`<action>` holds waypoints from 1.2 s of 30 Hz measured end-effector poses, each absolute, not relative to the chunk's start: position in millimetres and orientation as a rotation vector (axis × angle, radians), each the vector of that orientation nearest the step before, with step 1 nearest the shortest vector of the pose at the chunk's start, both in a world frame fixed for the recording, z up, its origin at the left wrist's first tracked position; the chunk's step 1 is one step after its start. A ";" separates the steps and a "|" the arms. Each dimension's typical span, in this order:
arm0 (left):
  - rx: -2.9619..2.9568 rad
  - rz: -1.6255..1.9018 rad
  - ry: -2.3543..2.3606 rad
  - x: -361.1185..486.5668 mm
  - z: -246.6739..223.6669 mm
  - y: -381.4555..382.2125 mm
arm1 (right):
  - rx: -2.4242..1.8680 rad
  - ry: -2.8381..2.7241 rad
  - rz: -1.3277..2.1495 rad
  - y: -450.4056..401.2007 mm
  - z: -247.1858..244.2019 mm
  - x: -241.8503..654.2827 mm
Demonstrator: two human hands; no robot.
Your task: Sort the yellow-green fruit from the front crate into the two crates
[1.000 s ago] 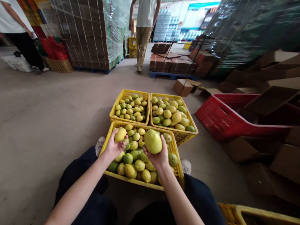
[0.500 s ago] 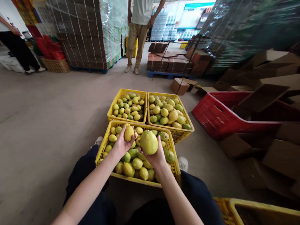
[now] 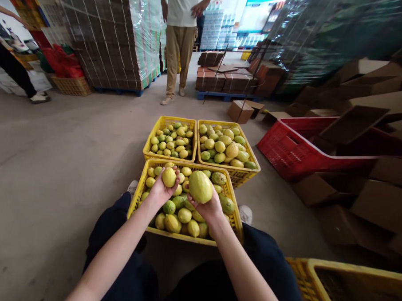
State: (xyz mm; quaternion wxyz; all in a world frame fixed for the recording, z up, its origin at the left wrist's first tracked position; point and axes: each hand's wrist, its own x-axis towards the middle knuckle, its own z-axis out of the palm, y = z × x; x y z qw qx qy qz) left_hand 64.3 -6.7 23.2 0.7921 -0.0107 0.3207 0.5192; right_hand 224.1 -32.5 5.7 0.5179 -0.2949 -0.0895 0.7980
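Observation:
My left hand (image 3: 162,189) has its fingers curled around a small yellow lemon (image 3: 168,177), held over the left part of the front yellow crate (image 3: 184,239). Cupped in my right hand (image 3: 209,207) is a much bigger yellow-green lemon (image 3: 200,187), raised beside the first one; the two fruits do not touch. Below both hands the front crate is full of lemons (image 3: 185,215) in yellow and green, of mixed sizes. My forearms hide part of its near side.
Behind it stand a yellow crate (image 3: 146,150) of smaller lemons and another (image 3: 253,164) of larger ones. A red crate (image 3: 287,150) and cardboard boxes (image 3: 382,198) lie right. Another yellow crate (image 3: 310,279) is at lower right. One person (image 3: 181,43) stands ahead; another (image 3: 11,67) is far left.
The small lemon has turned in my left hand, and the big one is tilted differently in my right. The person ahead has stepped closer, one hand now at the waist. The person at left has shifted.

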 end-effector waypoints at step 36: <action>0.867 1.228 1.016 64.4 -3.2 -14.9 | -0.976 -0.438 1.481 -37.5 -2.6 227.7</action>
